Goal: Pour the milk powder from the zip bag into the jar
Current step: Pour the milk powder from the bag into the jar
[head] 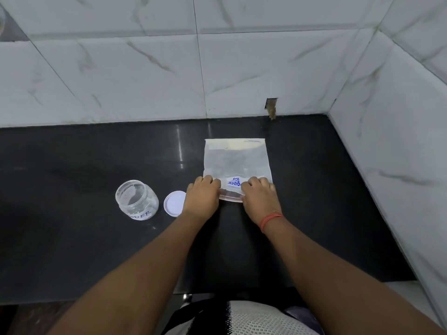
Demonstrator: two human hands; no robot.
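Both forearms reached in from six o'clock, and the left hand (202, 198) and right hand (260, 199) each had a grip pinching the near, zip edge of the zip bag (237, 163), fingers curled over it. That bag lay flat on the black tabletop (314, 189), the pale milk powder (233, 144) gathered at its far end, at twelve o'clock from the hands. The step in hand looked like opening the zip seal. It would go best by pulling the two lips apart slowly from the middle, keeping the mouth raised so the powder stayed back. The open clear jar (135, 200) stood at nine o'clock from the left hand, its white lid (174, 203) lying between them; bag and jar were apart, so nothing had yet been poured.
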